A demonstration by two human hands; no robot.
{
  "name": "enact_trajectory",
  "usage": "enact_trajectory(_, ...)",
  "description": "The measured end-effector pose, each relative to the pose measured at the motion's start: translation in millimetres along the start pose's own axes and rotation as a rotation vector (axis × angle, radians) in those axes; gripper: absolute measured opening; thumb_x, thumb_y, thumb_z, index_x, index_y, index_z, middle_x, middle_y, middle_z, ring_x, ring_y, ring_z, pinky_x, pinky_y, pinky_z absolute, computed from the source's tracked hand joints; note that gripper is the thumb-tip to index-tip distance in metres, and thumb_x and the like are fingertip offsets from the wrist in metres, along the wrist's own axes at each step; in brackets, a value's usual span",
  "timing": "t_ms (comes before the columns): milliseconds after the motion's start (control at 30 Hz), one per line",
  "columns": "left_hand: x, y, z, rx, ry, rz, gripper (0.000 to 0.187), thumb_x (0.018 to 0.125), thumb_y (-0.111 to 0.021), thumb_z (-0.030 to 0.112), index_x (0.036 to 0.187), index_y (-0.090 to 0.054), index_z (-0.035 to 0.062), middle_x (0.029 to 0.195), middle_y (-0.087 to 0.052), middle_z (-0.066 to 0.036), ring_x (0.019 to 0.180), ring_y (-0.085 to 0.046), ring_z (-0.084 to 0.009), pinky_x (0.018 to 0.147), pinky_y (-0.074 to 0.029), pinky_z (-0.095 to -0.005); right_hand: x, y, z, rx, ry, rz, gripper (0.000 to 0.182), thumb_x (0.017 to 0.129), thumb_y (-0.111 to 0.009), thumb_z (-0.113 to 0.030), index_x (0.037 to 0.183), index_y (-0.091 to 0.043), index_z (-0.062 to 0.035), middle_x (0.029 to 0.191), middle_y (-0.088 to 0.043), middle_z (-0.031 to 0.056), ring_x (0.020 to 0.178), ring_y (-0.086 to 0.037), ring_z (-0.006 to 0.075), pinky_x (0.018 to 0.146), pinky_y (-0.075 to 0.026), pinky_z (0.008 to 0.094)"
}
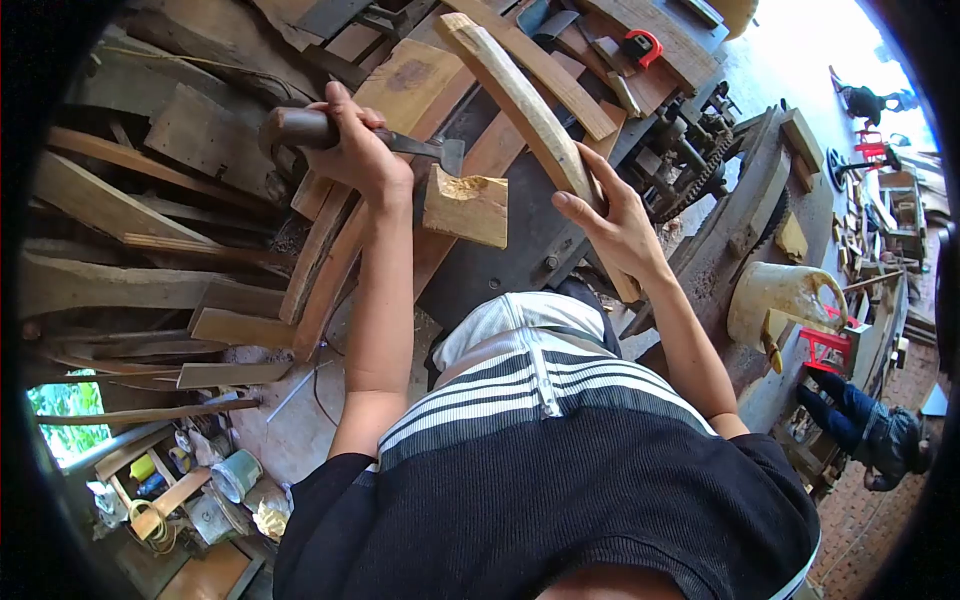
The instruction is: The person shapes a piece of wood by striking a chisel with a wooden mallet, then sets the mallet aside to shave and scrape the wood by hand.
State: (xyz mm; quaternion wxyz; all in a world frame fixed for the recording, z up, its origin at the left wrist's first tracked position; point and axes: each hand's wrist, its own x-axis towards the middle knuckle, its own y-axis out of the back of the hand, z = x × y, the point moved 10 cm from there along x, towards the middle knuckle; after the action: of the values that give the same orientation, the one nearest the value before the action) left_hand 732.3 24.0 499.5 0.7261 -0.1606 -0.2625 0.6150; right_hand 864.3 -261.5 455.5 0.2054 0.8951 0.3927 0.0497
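My left hand point(362, 150) is closed around an adze-like tool point(305, 128) with a dark wooden handle and a flat steel blade. The blade hangs just above a wooden block point(465, 215) whose top is chipped into a hollow. In my right hand point(620, 220) is a long, slightly curved strip of wood point(520, 95), gripped near its lower end, with the thumb on one side and fingers on the other. Its far end points up and away to the left. Pale worked faces show along the strip. My palm hides part of its lower end.
Stacked boards point(420, 80) lie across the bench around the block. A red tape measure point(641, 48) rests at the back. A chain-driven machine point(700, 165) and a whitish bucket point(775, 305) stand at right. Another person point(870, 430) is at far right.
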Motion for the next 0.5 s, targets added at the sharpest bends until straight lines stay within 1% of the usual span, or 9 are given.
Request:
enact_trajectory(33, -2.4, -2.3, -3.0, -0.036, 0.019, -0.017, 0.031, 0.093, -0.072, 0.021, 0.084, -0.044, 0.0104, 0.058, -0.047, 0.002, 0.051, -0.046, -0.0065, 0.051, -0.041, -0.0238, 0.3, -0.3, 4.3, 0.0, -0.009, 0.011, 0.086, 0.084, -0.069, -0.062, 0.147, -0.045, -0.0097, 0.122, -0.066, 0.0218, 0.107, -0.067, 0.0302, 0.093, -0.051, 0.0425)
enact_trajectory(67, -4.6, -1.4, -4.8, -0.037, 0.018, -0.011, 0.031, 0.093, -0.072, 0.021, 0.084, -0.044, 0.0104, 0.058, -0.047, 0.002, 0.051, -0.046, -0.0065, 0.051, -0.041, -0.0238, 0.5, -0.1, 6.7, 0.0, -0.018, 0.022, 0.085, 0.084, -0.07, -0.062, 0.146, -0.045, -0.0095, 0.122, -0.066, 0.0219, 0.109, -0.067, 0.0305, 0.094, -0.051, 0.0426)
enact_trajectory(167, -12.9, -10.4, -12.7, -0.022, 0.015, -0.115, 0.034, 0.093, -0.072, 0.024, 0.075, -0.046, 0.0112, 0.057, -0.05, 0.001, 0.048, -0.048, -0.008, 0.05, -0.042, -0.0252, -0.5, -1.5, 8.6, 0.012, -0.071, 0.012, 0.085, 0.084, -0.069, -0.062, 0.146, -0.045, -0.01, 0.123, -0.065, 0.0217, 0.11, -0.066, 0.0307, 0.094, -0.051, 0.0428)
enact_trajectory(267, -27.6, -24.4, -20.2, -0.048, 0.08, -0.192, 0.033, 0.093, -0.072, 0.024, 0.075, -0.049, 0.0098, 0.059, -0.051, 0.001, 0.049, -0.048, -0.0085, 0.05, -0.042, -0.0253, -0.4, -1.9, 6.7, 0.027, -0.058, 0.015, 0.085, 0.084, -0.069, -0.063, 0.146, -0.045, -0.01, 0.125, -0.064, 0.0216, 0.111, -0.066, 0.0307, 0.094, -0.051, 0.0431)
enact_trajectory(300, -30.8, -29.2, -22.3, -0.043, 0.079, -0.246, 0.03, 0.093, -0.072, 0.024, 0.079, -0.051, 0.0084, 0.062, -0.051, 0.001, 0.049, -0.049, -0.0091, 0.049, -0.042, -0.0252, -0.3, -2.3, 8.2, 0.025, -0.059, 0.013, 0.085, 0.084, -0.069, -0.063, 0.146, -0.045, -0.01, 0.125, -0.064, 0.0216, 0.111, -0.066, 0.0307, 0.094, -0.051, 0.0431)
enact_trajectory(333, -31.5, -28.4, -24.1, -0.044, 0.081, -0.244, 0.03, 0.093, -0.072, 0.024, 0.079, -0.051, 0.0084, 0.062, -0.051, 0.001, 0.049, -0.049, -0.0091, 0.049, -0.042, -0.0252, -0.4, -1.8, 10.7, 0.014, -0.061, 0.023, 0.085, 0.084, -0.069, -0.063, 0.146, -0.045, -0.0101, 0.125, -0.064, 0.0216, 0.11, -0.066, 0.0302, 0.094, -0.051, 0.0429)
enact_trajectory(400, -39.5, -42.9, -24.1, 0.021, 0.083, -0.405, 0.03, 0.092, -0.074, 0.026, 0.084, -0.052, 0.008, 0.065, -0.051, 0.001, 0.049, -0.049, -0.009, 0.048, -0.041, -0.0239, -1.3, -1.6, 14.8, 0.0, -0.064, 0.029, 0.085, 0.084, -0.069, -0.063, 0.146, -0.045, -0.0101, 0.126, -0.064, 0.0216, 0.11, -0.066, 0.0297, 0.094, -0.051, 0.0426)
enact_trajectory(467, -37.6, -49.7, -15.8, 0.001, 0.049, -0.429, 0.032, 0.091, -0.075, 0.028, 0.086, -0.051, 0.0079, 0.062, -0.052, 0.001, 0.049, -0.052, -0.0088, 0.047, -0.042, -0.0228, -2.4, -0.1, 19.2, 0.013, -0.087, 0.044, 0.085, 0.084, -0.07, -0.062, 0.146, -0.045, -0.0099, 0.125, -0.064, 0.0214, 0.108, -0.066, 0.0282, 0.092, -0.052, 0.0414)
enact_trajectory(500, -34.0, -50.0, -13.4, 0.041, 0.043, -0.424, 0.033, 0.091, -0.075, 0.029, 0.086, -0.05, 0.0077, 0.061, -0.053, 0.0, 0.052, -0.055, -0.0104, 0.049, -0.047, -0.0262, -3.1, -0.3, 19.1, 0.011, -0.088, 0.041, 0.085, 0.084, -0.07, -0.062, 0.146, -0.045, -0.0099, 0.125, -0.064, 0.0214, 0.108, -0.066, 0.0282, 0.092, -0.052, 0.0414)
